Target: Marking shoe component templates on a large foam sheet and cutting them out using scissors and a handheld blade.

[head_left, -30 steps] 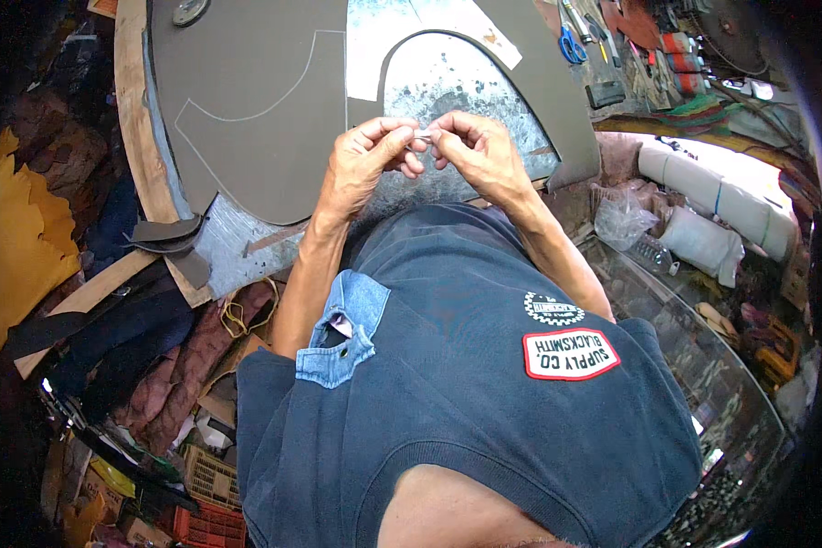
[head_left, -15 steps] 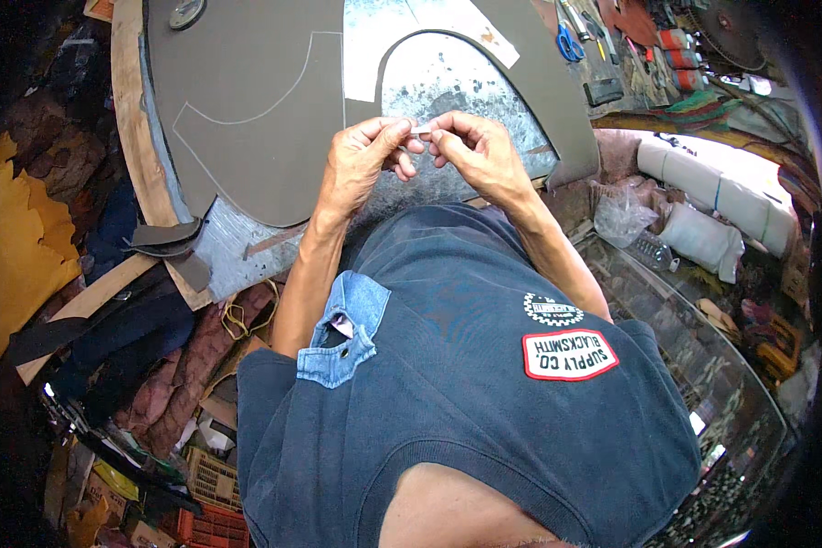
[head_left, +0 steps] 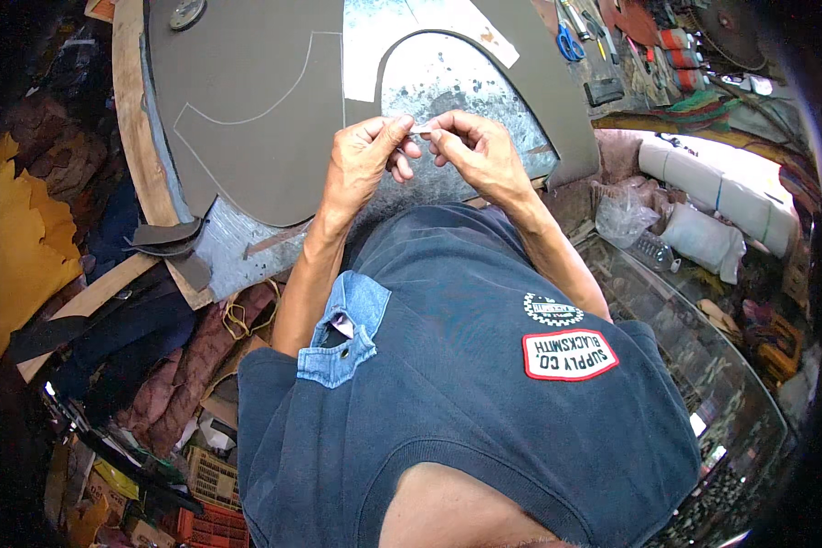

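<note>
Above the near edge of the worktable, my left hand (head_left: pixel 356 169) and my right hand (head_left: pixel 484 155) meet fingertip to fingertip. Between them is a small, thin white stick (head_left: pixel 420 130), too small to tell its kind. Each thumb and forefinger pinches one end of it, and the other fingers curl loosely below. Beyond my left hand lies a dark grey sheet (head_left: pixel 237 73) with a curved outline drawn in a pale line. A white paper piece (head_left: pixel 361 78) rests on the sheet. The speckled metal tabletop (head_left: pixel 457 87) shows through a rounded cutout.
Blue-handled scissors (head_left: pixel 570 44) and other tools lie at the far right. A round metal object (head_left: pixel 187 13) sits on the sheet's far left. Dark scraps (head_left: pixel 166 236) overhang the table's left corner. A glass-topped case (head_left: pixel 676 329) stands right; crates (head_left: pixel 212 477) lie lower left.
My fingers have shifted very slightly around the white stick. Both arms and everything on the table stay where they were.
</note>
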Demonstrator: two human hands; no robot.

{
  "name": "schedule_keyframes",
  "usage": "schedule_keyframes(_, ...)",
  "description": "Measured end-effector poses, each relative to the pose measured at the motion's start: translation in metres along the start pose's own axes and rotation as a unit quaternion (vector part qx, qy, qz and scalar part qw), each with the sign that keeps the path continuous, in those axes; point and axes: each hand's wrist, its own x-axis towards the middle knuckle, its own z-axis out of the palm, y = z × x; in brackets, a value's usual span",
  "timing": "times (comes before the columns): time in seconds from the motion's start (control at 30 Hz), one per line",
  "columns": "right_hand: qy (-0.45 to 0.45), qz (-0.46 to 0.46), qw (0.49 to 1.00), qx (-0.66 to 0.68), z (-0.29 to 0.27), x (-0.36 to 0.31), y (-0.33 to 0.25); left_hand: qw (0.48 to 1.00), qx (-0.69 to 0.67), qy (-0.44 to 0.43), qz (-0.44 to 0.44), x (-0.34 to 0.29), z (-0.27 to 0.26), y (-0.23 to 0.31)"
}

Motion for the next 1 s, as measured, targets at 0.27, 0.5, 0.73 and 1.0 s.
schedule_keyframes(0.27,0.017,-0.029,0.999,-0.041,0.0,0.001,0.004,0.996,0.08,0.03,0.025,0.001,0.009,0.012)
schedule_keyframes(0.5,-0.051,-0.016,0.996,-0.074,0.004,0.0,0.006,0.989,0.129,0.059,0.035,0.012,0.008,0.007)
schedule_keyframes(0.73,-0.068,0.024,0.996,-0.062,0.006,0.004,0.008,0.984,0.166,0.058,0.023,0.011,0.008,0.008)
schedule_keyframes(1.0,-0.069,0.005,0.996,-0.059,0.01,0.003,0.014,0.989,0.141,0.032,0.014,0.014,0.006,0.001)
